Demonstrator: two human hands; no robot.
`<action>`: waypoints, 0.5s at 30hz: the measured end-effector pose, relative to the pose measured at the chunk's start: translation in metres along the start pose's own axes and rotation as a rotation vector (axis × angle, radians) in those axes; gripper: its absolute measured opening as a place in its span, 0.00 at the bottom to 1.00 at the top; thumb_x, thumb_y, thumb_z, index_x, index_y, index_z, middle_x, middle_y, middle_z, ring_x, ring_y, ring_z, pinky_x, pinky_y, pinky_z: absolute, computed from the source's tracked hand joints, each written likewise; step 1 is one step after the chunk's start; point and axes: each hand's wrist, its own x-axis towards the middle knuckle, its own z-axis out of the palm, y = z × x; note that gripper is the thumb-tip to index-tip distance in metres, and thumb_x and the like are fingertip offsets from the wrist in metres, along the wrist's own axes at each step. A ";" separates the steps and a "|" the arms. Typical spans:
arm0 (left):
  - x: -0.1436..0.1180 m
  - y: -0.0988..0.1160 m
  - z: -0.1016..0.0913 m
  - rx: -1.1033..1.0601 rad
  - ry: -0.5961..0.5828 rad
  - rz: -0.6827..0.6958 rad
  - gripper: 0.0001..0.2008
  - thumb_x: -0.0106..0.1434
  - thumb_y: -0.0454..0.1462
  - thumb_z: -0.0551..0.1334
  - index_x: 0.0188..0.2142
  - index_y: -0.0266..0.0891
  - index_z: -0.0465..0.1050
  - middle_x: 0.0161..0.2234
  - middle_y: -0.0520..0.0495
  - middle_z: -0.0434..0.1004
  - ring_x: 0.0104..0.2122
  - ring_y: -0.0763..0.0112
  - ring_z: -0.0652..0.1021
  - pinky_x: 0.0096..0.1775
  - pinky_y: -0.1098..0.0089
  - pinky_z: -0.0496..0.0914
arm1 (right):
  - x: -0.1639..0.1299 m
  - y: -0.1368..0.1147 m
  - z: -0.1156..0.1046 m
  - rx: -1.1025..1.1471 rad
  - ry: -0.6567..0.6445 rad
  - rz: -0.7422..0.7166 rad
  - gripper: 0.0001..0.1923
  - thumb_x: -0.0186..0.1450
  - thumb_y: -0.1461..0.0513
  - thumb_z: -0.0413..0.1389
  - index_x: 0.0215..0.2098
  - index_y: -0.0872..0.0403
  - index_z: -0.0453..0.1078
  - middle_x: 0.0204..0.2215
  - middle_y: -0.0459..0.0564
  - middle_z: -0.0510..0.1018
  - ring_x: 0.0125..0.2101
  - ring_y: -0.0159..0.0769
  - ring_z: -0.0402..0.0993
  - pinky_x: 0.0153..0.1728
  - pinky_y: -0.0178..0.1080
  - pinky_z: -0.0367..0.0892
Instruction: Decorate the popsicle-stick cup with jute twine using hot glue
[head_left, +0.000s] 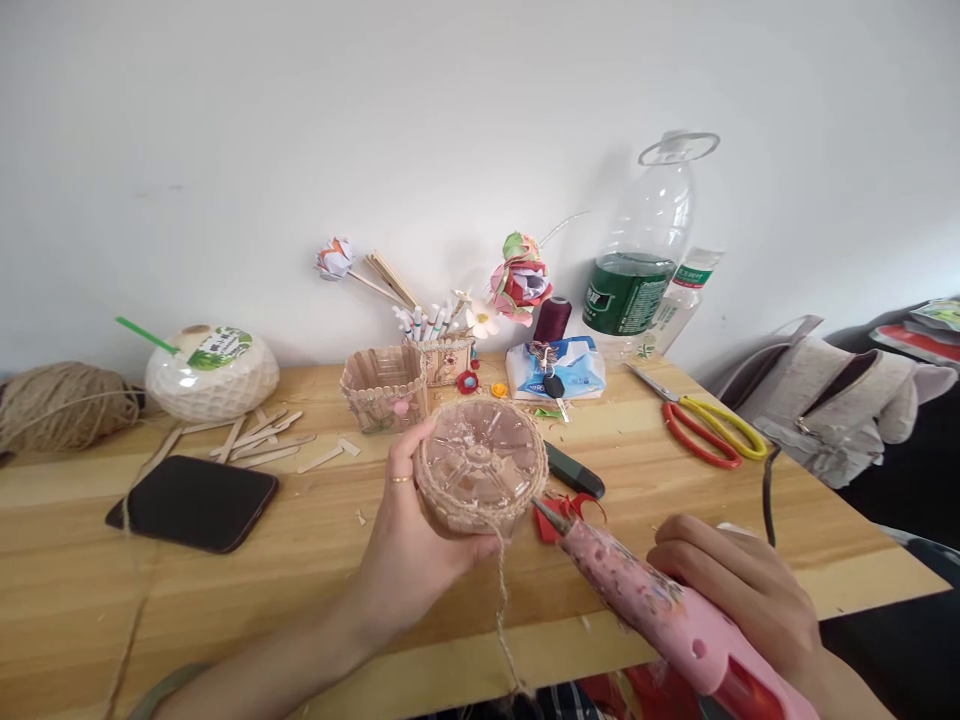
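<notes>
My left hand (409, 545) holds a cut-off clear plastic bottle bottom (480, 462) with its base turned toward me. Jute twine is wound around its rim, and a loose twine strand (502, 610) hangs down past the table edge. My right hand (739, 590) grips a pink hot glue gun (660, 610). Its nozzle tip (538, 507) touches the lower right edge of the twine-wrapped bottle bottom.
On the wooden table (315, 560) lie a black phone (195, 500), loose popsicle sticks (255, 440), a twine ball (60, 405), a popsicle-stick box (384, 388), a pen holder with paper flowers (446, 355), tissues (555, 368), scissors (709, 425), a dark utility knife (574, 470), red scraps and a large water bottle (641, 260).
</notes>
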 end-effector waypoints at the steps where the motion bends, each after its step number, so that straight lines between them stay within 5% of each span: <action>1: 0.000 0.000 0.000 -0.003 -0.001 0.006 0.47 0.45 0.40 0.74 0.58 0.51 0.47 0.57 0.43 0.63 0.58 0.53 0.66 0.55 0.53 0.66 | 0.000 0.000 0.000 -0.004 -0.008 0.005 0.12 0.64 0.72 0.41 0.31 0.52 0.59 0.23 0.45 0.63 0.19 0.31 0.60 0.20 0.35 0.52; 15: -0.002 -0.002 -0.003 -0.010 -0.009 0.033 0.47 0.46 0.40 0.73 0.59 0.51 0.47 0.57 0.42 0.62 0.58 0.53 0.67 0.55 0.53 0.66 | -0.005 0.002 -0.002 -0.041 -0.027 0.069 0.11 0.67 0.70 0.41 0.31 0.51 0.58 0.23 0.45 0.62 0.20 0.31 0.60 0.21 0.36 0.51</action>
